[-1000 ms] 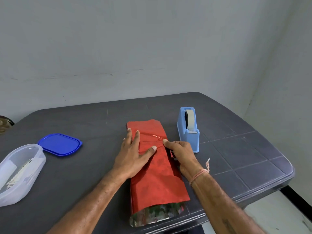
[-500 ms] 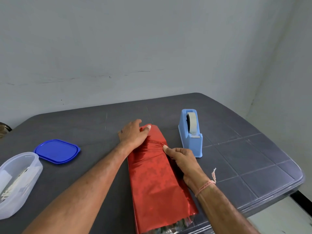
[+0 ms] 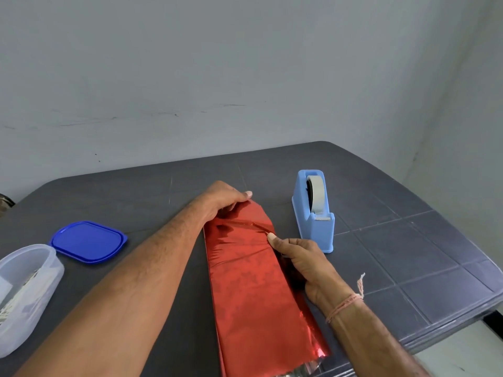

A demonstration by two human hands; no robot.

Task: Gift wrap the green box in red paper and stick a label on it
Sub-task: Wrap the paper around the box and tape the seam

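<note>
We are looking down on a dark grey table. The red paper is lying on it as a long parcel, running from the near edge out under both sets of fingers. The green box is hidden inside, so we are seeing no green; at the end nearest us, well behind the fingers, the paper is gaping and showing a silver underside.

Far to the left of the left fingers, a clear plastic container is sitting at the frame edge with pale strips inside; between it and those fingers a blue lid is lying flat. Just right of the right fingers, a light blue tape dispenser is standing upright, close to the knuckles.

The left hand is reaching to the far end of the parcel, fingers curled over the folded tip and gripping it. The right hand is clasping the parcel's right flank, fingers curled against the side, thumb tip pressing on a creased spot on top. A thin thread bracelet is circling the right wrist.
</note>
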